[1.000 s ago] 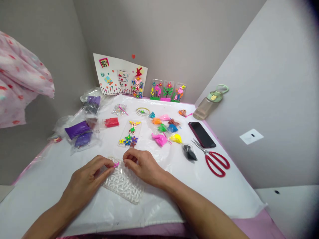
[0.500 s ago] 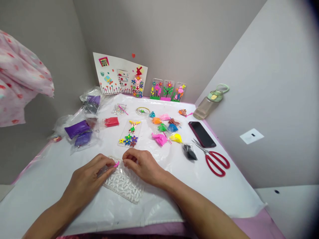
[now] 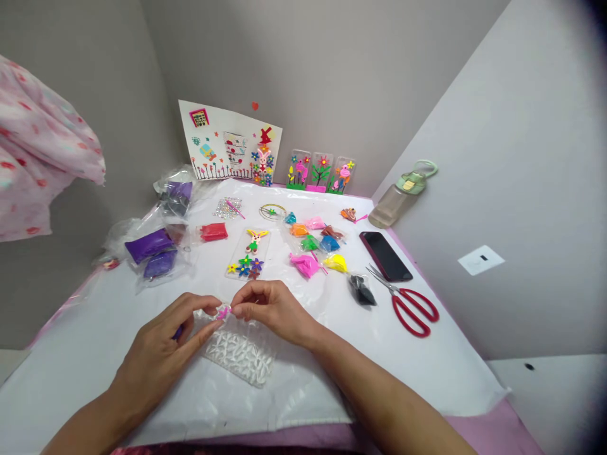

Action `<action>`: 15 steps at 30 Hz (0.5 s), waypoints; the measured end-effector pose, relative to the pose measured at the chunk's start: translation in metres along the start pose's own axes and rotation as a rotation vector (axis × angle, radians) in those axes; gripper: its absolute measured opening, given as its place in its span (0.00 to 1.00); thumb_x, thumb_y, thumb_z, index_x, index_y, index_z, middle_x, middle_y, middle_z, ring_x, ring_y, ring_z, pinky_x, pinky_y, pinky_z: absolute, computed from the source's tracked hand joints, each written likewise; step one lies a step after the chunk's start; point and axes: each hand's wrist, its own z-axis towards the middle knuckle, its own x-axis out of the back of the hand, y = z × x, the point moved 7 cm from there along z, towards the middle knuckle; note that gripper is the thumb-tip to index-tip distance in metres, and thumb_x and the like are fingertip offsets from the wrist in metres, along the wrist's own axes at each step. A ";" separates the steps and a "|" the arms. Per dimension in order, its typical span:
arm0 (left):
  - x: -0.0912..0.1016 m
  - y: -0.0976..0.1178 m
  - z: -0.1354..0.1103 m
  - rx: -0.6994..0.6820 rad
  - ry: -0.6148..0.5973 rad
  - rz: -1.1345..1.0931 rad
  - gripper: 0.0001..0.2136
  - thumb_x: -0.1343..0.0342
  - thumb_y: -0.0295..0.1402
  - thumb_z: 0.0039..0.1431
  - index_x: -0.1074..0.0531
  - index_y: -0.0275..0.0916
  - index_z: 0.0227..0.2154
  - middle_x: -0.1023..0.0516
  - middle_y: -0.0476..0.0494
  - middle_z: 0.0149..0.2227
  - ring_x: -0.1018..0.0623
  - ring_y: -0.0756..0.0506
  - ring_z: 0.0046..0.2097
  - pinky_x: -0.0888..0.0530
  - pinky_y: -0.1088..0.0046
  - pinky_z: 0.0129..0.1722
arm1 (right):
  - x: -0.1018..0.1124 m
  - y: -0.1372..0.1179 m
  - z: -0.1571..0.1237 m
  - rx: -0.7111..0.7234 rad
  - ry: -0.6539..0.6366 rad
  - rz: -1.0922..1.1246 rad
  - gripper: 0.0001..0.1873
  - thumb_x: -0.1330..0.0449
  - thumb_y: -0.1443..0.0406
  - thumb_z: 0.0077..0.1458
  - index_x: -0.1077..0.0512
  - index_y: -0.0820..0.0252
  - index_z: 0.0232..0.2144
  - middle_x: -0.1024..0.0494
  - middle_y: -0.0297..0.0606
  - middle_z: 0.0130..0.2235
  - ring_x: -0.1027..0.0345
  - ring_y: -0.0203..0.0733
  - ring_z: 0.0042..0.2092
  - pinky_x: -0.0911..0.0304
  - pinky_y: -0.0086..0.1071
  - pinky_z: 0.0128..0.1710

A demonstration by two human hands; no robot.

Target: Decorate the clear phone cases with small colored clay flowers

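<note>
A small piece of pink clay (image 3: 224, 312) sits between my two hands, over the far end of a clear mold-like slab (image 3: 241, 355) with a raised petal pattern. My left hand (image 3: 164, 335) has its thumb and index finger closed on the left side of the pink piece. Something dark purple (image 3: 177, 332) shows under its curled fingers. My right hand (image 3: 272, 313) pinches the right side of the pink piece between thumb and index finger. Just beyond them lies a clear phone case (image 3: 234, 258) bearing a clay rabbit and flowers.
Bags of colored clay (image 3: 308, 243) lie mid-table, with a black clay bag (image 3: 361, 291) nearer. Red-handled scissors (image 3: 411, 309), a phone (image 3: 386, 256) and a bottle (image 3: 401, 196) are on the right. Purple clay packs (image 3: 150, 246) and a red pack (image 3: 214, 232) are left.
My right fingers have moved left to meet the pink clay. The left thumb and index finger have spread a little, showing more pink, and dark purple now shows under the left fingers.
</note>
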 end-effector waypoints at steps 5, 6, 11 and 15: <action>-0.005 0.020 0.001 -0.096 0.008 -0.039 0.14 0.42 0.50 0.66 0.22 0.48 0.45 0.21 0.54 0.37 0.30 0.51 0.25 0.32 0.75 0.28 | -0.003 0.003 0.002 -0.074 -0.038 0.142 0.18 0.24 0.56 0.46 0.24 0.63 0.30 0.24 0.31 0.27 0.32 0.33 0.30 0.37 0.27 0.34; -0.006 0.021 0.001 -0.106 0.011 -0.032 0.13 0.42 0.49 0.66 0.22 0.48 0.44 0.21 0.54 0.36 0.30 0.51 0.25 0.32 0.76 0.28 | -0.004 0.004 0.003 -0.084 -0.041 0.155 0.20 0.23 0.54 0.44 0.24 0.63 0.30 0.23 0.32 0.27 0.32 0.33 0.30 0.37 0.27 0.34; -0.010 0.021 0.002 -0.142 -0.003 -0.003 0.10 0.43 0.46 0.68 0.23 0.48 0.41 0.21 0.56 0.37 0.30 0.52 0.25 0.31 0.76 0.29 | -0.006 0.007 0.004 -0.083 -0.038 0.178 0.25 0.23 0.50 0.42 0.25 0.63 0.29 0.23 0.33 0.27 0.31 0.33 0.30 0.37 0.27 0.34; -0.013 0.027 0.001 -0.176 0.005 0.025 0.08 0.45 0.41 0.67 0.25 0.45 0.38 0.22 0.55 0.35 0.27 0.51 0.28 0.30 0.76 0.31 | -0.007 0.007 0.002 -0.065 -0.032 0.141 0.24 0.23 0.51 0.44 0.26 0.63 0.29 0.24 0.31 0.27 0.33 0.32 0.29 0.39 0.27 0.33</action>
